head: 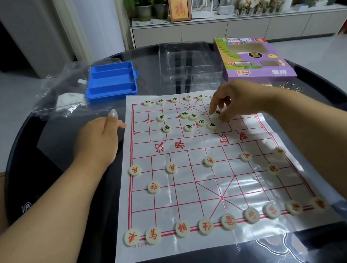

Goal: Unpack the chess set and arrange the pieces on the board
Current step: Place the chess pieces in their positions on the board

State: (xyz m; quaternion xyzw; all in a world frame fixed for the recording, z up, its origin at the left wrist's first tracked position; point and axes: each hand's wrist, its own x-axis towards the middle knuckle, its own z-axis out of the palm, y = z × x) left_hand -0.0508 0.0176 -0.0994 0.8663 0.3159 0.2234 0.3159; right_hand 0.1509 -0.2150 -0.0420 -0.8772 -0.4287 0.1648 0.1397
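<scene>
Nearest, along the near edge of the white paper board with red grid [197,193]: a row of round cream pieces with red characters [206,226]. Farther in, right hand [236,100] pinching a black-lettered cream piece [217,113]. Left hand [99,137] flat, fingers relaxed, pressing the board's left edge on the dark round table [76,239]. Empty blue plastic case [111,82] near the far edge.

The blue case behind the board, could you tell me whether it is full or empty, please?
Empty: the blue case lies open, and its three compartments show only bare blue floor.

floor [1,90]: pale grey | sideboard [221,29]: white | potted plants [149,2]
</scene>
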